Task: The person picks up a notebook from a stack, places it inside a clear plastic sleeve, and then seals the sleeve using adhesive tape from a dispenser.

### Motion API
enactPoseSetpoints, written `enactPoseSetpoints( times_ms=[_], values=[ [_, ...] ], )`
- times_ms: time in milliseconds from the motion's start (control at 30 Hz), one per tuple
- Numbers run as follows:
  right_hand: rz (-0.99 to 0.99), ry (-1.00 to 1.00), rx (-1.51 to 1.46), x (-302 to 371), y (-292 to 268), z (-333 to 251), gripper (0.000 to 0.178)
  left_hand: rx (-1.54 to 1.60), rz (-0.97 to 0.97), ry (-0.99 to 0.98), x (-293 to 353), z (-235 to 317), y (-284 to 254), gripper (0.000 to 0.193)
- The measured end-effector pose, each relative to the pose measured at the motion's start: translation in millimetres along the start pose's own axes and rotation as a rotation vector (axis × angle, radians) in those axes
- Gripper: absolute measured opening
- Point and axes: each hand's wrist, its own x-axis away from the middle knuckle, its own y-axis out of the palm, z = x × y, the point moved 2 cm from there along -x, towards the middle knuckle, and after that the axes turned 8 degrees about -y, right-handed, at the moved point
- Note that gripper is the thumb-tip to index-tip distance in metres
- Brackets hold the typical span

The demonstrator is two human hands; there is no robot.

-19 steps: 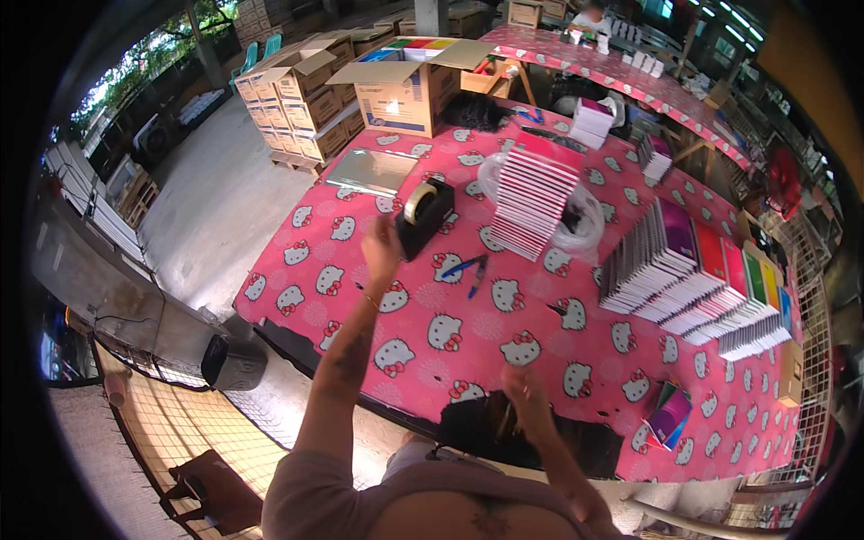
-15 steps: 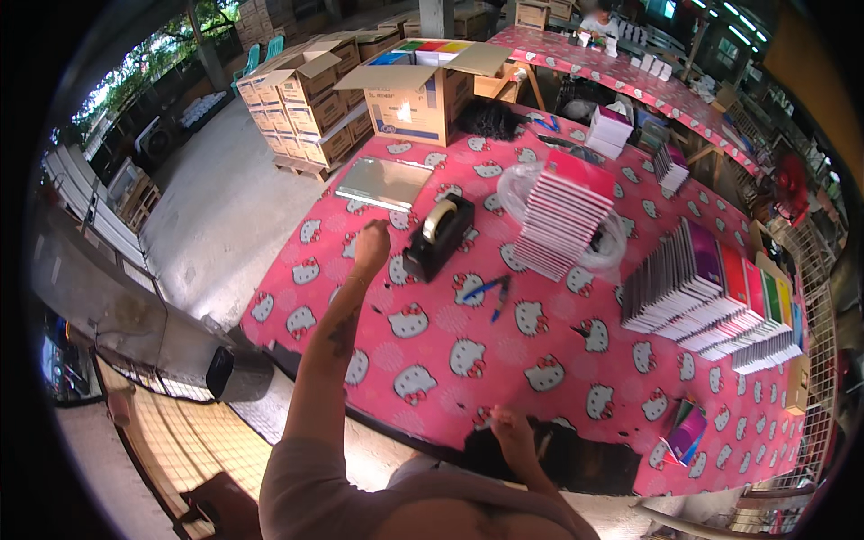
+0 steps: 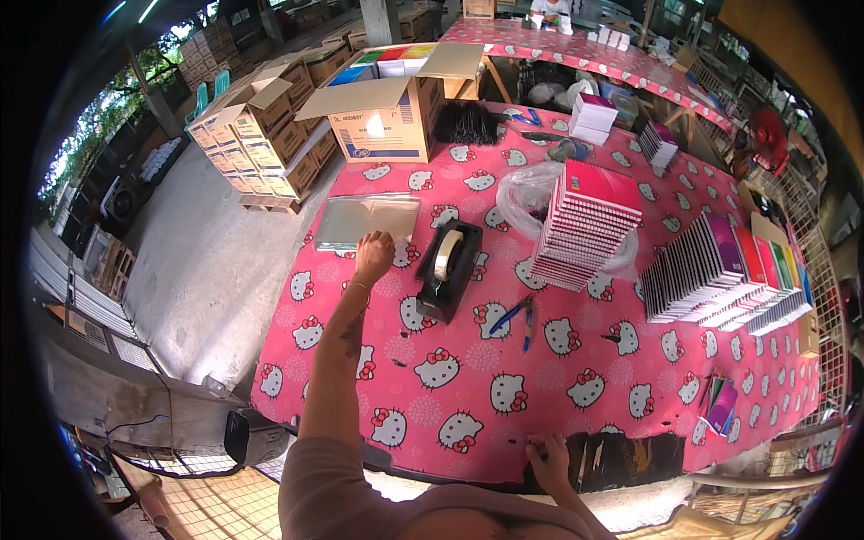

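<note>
My left hand (image 3: pixel 374 257) is at the near right corner of a flat stack of clear plastic sleeves (image 3: pixel 346 222), its bent fingers closed on the edge of the top one. Just right of that hand stands a black tape dispenser (image 3: pixel 434 292) with a roll of tape (image 3: pixel 446 254) in it. My right hand (image 3: pixel 549 463) rests at the table's near edge, beside a torn dark patch in the cover. Its fingers are curled, and what they hold, if anything, is hidden. A blue pen (image 3: pixel 509 317) and a dark blue pen-like tool (image 3: pixel 528 324) lie between the hands and the notebooks.
A tall stack of red spiral notebooks (image 3: pixel 585 229) stands by crumpled clear plastic (image 3: pixel 522 196). More notebook rows (image 3: pixel 697 270) line the right side. An open carton (image 3: pixel 382 126) sits at the far left on the pink table cover (image 3: pixel 486 387). Stacked cartons (image 3: pixel 270 135) stand beyond.
My left hand has come to the edge of the plastic sleeves from just short of them. My right hand stays near the table's front edge. The whole view has shifted as my head turned.
</note>
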Motion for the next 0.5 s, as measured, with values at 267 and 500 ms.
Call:
enactPoseSetpoints(
  times_ms=[267,500],
  values=[
    [0.103,0.076,-0.516,-44,-27,-15,0.062,0.64,0.459,-0.105,49,180,-227,0.014],
    [0.067,0.259,-1.288,-58,-46,-4,0.036,0.778,-0.228,-0.078,169,322,-137,0.023]
  ],
)
